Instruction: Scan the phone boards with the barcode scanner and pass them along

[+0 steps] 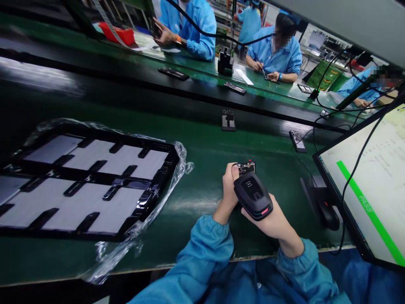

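Observation:
My left hand (229, 185) grips the left side of an opened phone (247, 168), whose circuit board shows at its upper end. Over that phone is a black handheld barcode scanner (253, 195) with a small red strip at its rear, and it hides the phone's lower part. My right hand (268, 219) is closed around the scanner from below, its fingers mostly covered by the scanner's head. To the left lies a black tray (123, 183) with several grey flat pieces in its slots and clear plastic wrap (180, 154) around its edge.
A monitor (376, 181) showing a green PASS bar stands at the right, beside a computer mouse (329, 215). More opened phones (228, 120) lie farther back on the green bench (190, 236). Loose cables hang at the right. Several co-workers in blue sit across.

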The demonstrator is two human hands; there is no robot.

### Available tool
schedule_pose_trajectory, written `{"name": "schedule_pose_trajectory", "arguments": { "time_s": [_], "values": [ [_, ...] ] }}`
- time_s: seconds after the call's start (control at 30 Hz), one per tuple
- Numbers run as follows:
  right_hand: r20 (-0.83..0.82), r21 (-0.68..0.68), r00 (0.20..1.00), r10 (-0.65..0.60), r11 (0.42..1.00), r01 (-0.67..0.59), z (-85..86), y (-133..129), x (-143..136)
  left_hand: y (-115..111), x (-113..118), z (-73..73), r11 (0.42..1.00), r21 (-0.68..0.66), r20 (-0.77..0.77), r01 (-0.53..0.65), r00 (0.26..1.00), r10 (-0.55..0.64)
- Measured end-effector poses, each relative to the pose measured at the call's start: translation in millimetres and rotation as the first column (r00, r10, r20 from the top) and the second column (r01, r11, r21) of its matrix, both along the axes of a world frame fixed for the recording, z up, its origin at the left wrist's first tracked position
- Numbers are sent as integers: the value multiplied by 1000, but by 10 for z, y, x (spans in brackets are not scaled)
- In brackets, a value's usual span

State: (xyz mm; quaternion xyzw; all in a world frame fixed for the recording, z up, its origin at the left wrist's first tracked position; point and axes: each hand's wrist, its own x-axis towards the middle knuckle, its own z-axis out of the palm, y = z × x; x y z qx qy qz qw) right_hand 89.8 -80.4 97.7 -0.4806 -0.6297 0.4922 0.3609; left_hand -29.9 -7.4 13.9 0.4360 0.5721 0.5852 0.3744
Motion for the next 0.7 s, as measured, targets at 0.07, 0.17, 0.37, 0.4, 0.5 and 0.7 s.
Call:
{"name": "schedule_pose_trajectory", "arguments": {
  "time_s": [0.07, 0.17, 0.37, 0.4, 0.5, 0.7],
  "values": [
    [-24, -32, 1000, -17, 999, 16, 0, -4, 18, 4, 1, 23, 1000, 16, 17, 19, 1000, -19],
    [-62, -138, 998, -22, 990, 13, 13, -57, 145, 12, -11, 48, 998, 66, 19, 22, 1000, -24],
    [3, -161, 1000, 6, 987, -5, 94, -148, 340, -42, -23, 84, 996, 73, -8, -41, 999, 42],
    [0, -162, 1000, 13, 987, -13, 110, -152, 341, -55, -23, 89, 996, 74, -18, -44, 999, 46],
    [-18, -175, 1000, 20, 984, -23, 149, -159, 339, -82, -24, 101, 996, 80, -49, -46, 998, 50],
    [-49, -226, 999, -4, 974, -7, 135, -226, 426, -96, -20, 101, 991, 117, -102, -72, 991, 84]
  ]
}}
